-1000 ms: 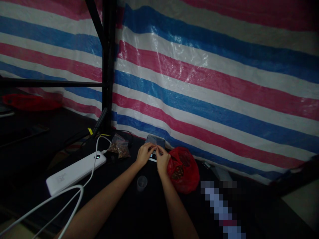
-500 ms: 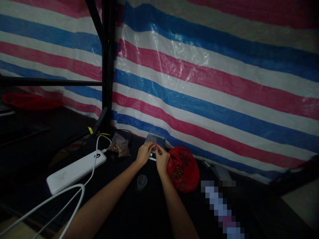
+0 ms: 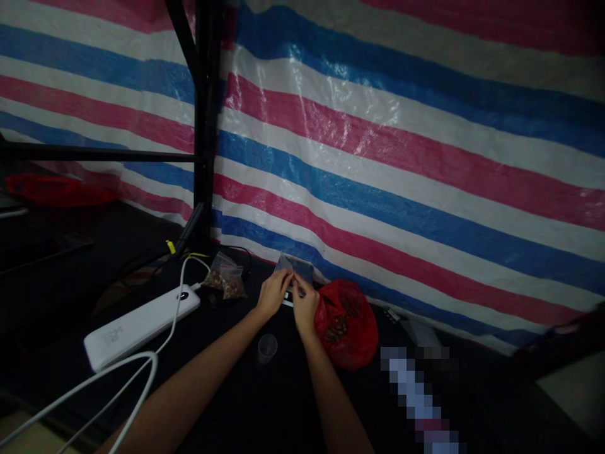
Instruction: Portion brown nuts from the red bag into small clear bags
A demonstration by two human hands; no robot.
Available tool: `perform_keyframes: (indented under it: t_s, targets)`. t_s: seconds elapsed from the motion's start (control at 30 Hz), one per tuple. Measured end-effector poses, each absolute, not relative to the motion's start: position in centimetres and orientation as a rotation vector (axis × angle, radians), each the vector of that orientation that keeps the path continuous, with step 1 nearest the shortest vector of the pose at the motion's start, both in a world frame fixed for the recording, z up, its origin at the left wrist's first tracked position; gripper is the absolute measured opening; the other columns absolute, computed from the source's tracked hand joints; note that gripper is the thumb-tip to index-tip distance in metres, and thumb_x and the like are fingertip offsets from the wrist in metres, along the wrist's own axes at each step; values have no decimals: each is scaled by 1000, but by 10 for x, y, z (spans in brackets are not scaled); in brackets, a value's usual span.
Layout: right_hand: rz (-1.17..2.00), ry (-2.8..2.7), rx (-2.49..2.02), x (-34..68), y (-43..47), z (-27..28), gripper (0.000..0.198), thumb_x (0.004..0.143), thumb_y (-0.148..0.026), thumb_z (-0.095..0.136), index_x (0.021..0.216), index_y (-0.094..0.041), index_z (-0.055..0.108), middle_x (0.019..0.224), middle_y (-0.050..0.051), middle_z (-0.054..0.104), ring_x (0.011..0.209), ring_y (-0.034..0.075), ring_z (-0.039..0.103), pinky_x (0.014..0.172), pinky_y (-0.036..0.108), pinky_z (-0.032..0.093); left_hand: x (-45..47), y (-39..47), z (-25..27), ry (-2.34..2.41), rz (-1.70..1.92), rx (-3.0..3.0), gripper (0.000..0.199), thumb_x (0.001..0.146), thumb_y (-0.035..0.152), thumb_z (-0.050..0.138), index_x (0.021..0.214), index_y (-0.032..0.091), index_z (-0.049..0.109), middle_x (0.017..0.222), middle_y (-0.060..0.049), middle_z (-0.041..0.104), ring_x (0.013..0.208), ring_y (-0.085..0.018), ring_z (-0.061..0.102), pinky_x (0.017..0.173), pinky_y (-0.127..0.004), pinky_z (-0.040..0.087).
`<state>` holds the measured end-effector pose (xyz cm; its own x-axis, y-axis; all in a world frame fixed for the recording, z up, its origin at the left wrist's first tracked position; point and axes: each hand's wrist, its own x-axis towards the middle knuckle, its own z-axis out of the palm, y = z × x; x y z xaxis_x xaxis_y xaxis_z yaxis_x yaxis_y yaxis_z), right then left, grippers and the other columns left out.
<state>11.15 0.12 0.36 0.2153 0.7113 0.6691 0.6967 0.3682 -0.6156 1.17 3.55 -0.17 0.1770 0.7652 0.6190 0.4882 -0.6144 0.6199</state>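
My left hand (image 3: 271, 294) and my right hand (image 3: 305, 306) meet over a small clear plastic bag (image 3: 295, 268) near the striped tarp wall, and both pinch its lower edge. The bag rests on a small flat device (image 3: 287, 297), mostly hidden by my fingers. A red plastic bag (image 3: 347, 323) holding brown bits lies right beside my right hand. A small clear cup (image 3: 267, 348) stands on the black surface between my forearms.
Two small clear bags of brown bits (image 3: 225, 278) lie left of my hands. A white power bank (image 3: 140, 326) with white cables (image 3: 137, 372) sits at the left. A black metal post (image 3: 205, 126) stands behind. A striped tarp (image 3: 401, 157) forms the wall.
Both hands stay on the small clear bag, with only slight finger shifts. The view has drifted a little.
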Motion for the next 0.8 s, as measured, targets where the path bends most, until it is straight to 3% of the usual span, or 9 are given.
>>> perform_keyframes:
  t_s: [0.17, 0.37, 0.8]
  targets:
    - [-14, -1457, -1362, 111, -1, 6, 28, 81, -28, 44, 97, -18, 64, 96, 8, 66, 86, 17, 61, 80, 27, 45, 10, 36, -4, 1148, 1446, 2186, 21, 86, 29, 38, 90, 20, 57, 86, -2, 62, 79, -14, 57, 72, -23, 41]
    - [-104, -1460, -1423, 111, -4, 3, 25, 80, -32, 48, 94, -21, 66, 91, 6, 68, 81, 15, 62, 75, 23, 45, 8, 34, 2, 1167, 1464, 2100, 26, 84, 37, 42, 79, 18, 60, 68, 0, 61, 61, -12, 54, 58, -20, 39]
    - [-241, -1474, -1572, 110, -5, -1, 25, 82, -32, 45, 92, -25, 66, 87, 5, 69, 73, 17, 63, 64, 23, 43, 9, 33, 3, 1120, 1399, 2108, 25, 85, 34, 39, 75, 19, 57, 64, 1, 58, 60, -11, 54, 60, -20, 38]
